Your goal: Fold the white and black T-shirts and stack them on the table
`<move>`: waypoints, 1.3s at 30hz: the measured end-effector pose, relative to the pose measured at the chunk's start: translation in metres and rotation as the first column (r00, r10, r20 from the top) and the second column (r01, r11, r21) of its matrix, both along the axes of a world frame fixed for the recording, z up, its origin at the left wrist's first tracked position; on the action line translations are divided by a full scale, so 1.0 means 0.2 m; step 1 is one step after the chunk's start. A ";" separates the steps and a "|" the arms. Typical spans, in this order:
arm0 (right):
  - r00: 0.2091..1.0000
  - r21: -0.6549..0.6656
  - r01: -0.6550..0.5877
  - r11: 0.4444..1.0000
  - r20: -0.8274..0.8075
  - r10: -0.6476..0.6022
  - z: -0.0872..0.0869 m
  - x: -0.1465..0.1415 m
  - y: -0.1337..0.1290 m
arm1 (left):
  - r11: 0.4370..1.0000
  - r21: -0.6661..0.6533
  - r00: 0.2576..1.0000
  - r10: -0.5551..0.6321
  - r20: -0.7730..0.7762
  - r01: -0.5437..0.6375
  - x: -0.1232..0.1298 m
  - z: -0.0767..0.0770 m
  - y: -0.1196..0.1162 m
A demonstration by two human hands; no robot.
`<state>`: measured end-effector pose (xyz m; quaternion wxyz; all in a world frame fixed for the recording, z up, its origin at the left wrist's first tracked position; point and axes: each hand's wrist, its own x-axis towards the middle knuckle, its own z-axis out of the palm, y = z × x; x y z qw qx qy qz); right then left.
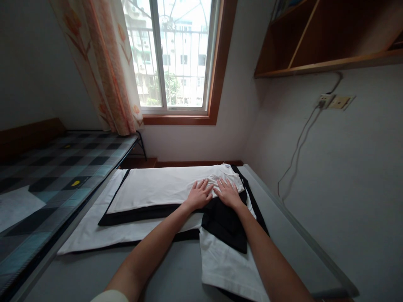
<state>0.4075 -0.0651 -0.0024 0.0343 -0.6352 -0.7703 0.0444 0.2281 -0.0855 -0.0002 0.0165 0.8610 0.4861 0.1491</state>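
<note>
A stack of white and black shirts lies spread over the grey table. On top is a white shirt [157, 184], folded lengthwise, with its collar end to the right. My left hand [200, 195] rests flat on it, fingers stretched out. Close beside it, my right hand [227, 193] lies with fingers spread on the same shirt near the sleeve. A black shirt [225, 224] shows beneath, its sleeve reaching toward me. Under that is a larger white shirt [94, 235], and a further black edge shows below it. My palms hide part of the top shirt.
The grey table [170, 268] has a raised right edge near the wall. To the left stands a bed with a checked mattress [94, 155] and a paper sheet [19, 205]. A wooden shelf [333, 61] hangs upper right, above a socket [325, 100] with a cable. A curtain [107, 63] borders the window.
</note>
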 end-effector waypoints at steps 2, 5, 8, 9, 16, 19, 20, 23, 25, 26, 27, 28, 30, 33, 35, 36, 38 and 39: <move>1.000 0.015 0.014 1.000 0.013 -0.014 0.00 -0.01 -0.01 | 1.000 0.008 0.999 0.001 -0.032 -0.001 0.00 0.00 0.00; 1.000 0.064 0.022 0.998 0.018 -0.023 0.00 -0.01 -0.02 | 1.000 0.026 0.999 0.009 -0.050 -0.008 0.00 -0.01 0.00; 1.000 0.099 0.016 0.995 0.008 -0.017 -0.01 -0.01 -0.03 | 0.998 0.052 0.999 0.034 -0.042 -0.032 0.00 -0.02 -0.02; 1.000 0.106 0.016 0.994 0.004 -0.016 -0.01 -0.01 -0.03 | 0.997 0.062 0.998 0.040 -0.038 -0.038 0.00 -0.03 -0.02; 0.998 0.150 0.038 0.988 -0.052 -0.030 0.00 0.00 -0.04 | 0.992 0.047 0.990 0.122 -0.067 -0.119 -0.34 -0.03 0.00; 0.997 0.191 0.063 0.979 -0.057 -0.053 0.01 -0.01 -0.06 | 0.961 0.055 0.956 0.274 -0.101 -0.269 -0.66 0.00 0.04; 0.997 0.202 0.066 0.977 -0.052 -0.057 0.02 -0.01 -0.06 | 0.940 0.075 0.935 0.338 -0.109 -0.332 -0.77 0.02 0.05; 0.999 0.208 0.048 0.977 -0.022 -0.044 0.02 -0.01 -0.06 | 0.861 0.102 0.852 0.507 -0.132 -0.498 -1.05 0.05 0.06; 0.999 0.200 0.032 0.979 0.003 -0.033 0.02 -0.01 -0.06 | 0.830 0.072 0.817 0.557 -0.147 -0.553 -1.18 0.05 0.04; 0.999 0.192 0.029 0.981 0.017 -0.033 0.01 -0.01 -0.06 | 0.822 0.053 0.808 0.568 -0.154 -0.568 -1.22 0.04 0.04; 0.999 0.182 0.029 0.983 0.031 -0.036 0.01 -0.01 -0.06 | 0.816 0.035 0.803 0.575 -0.159 -0.577 -1.25 0.03 0.03; 0.998 0.172 0.032 0.985 0.043 -0.040 0.01 -0.01 -0.06 | 0.813 0.021 0.801 0.577 -0.163 -0.581 -1.27 0.02 0.02; 0.997 0.155 0.038 0.987 0.063 -0.048 0.01 -0.01 -0.06 | 0.817 0.006 0.804 0.570 -0.171 -0.577 -1.29 0.01 0.01; 0.996 0.151 0.042 0.988 0.077 -0.054 0.01 -0.01 -0.07 | 0.820 -0.010 0.806 0.561 -0.186 -0.573 -1.29 0.00 -0.01; 0.995 0.149 0.045 0.988 0.082 -0.058 0.01 -0.01 -0.07 | 0.822 -0.011 0.807 0.556 -0.196 -0.569 -1.29 0.00 -0.02; 0.995 0.146 0.047 0.988 0.085 -0.059 0.01 -0.01 -0.07 | 0.824 -0.008 0.808 0.553 -0.201 -0.566 -1.29 0.00 -0.03; 0.994 0.132 0.050 0.990 0.090 -0.062 0.01 -0.01 -0.07 | 0.830 0.005 0.811 0.546 -0.210 -0.557 -1.29 -0.01 -0.05; 0.994 0.124 0.053 0.991 0.092 -0.065 0.01 -0.01 -0.08 | 0.833 0.011 0.812 0.543 -0.213 -0.554 -1.29 -0.01 -0.06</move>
